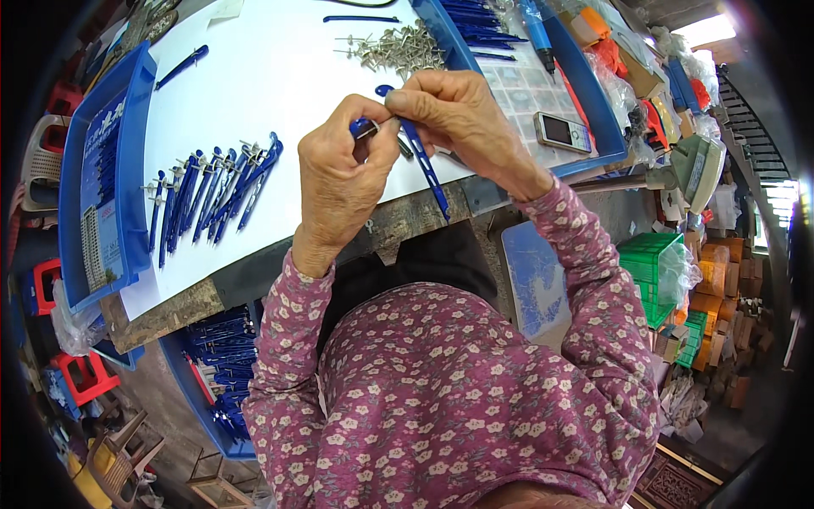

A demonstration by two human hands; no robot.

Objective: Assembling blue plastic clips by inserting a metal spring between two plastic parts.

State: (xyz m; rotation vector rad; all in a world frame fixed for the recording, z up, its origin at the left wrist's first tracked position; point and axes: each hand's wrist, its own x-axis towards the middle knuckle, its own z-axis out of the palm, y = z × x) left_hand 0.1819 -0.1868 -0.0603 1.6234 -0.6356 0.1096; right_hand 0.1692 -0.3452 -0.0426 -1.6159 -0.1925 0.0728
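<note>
My left hand (339, 182) is closed, its thumb and forefinger pinched around a short blue piece with a shiny end (362, 129). Most of that piece is hidden by the fingers. Close against it, my right hand (471, 123) pinches a slender blue strip (426, 170) near its rounded upper end. The strip slants down toward the table's front edge. Just beyond the hands lies a heap of small silvery metal pins with flat heads (403, 48). To the left, several slender blue strips with metal pins in their tops (208, 191) lie in a row on the white sheet (246, 93).
Blue trays stand at left (136, 170) and right (610, 140); the right one holds blue strips (483, 25), a blue pen-shaped tool (536, 34) and a mobile phone (563, 133). Single strips lie at the far side. Below the table is another blue tray (182, 373).
</note>
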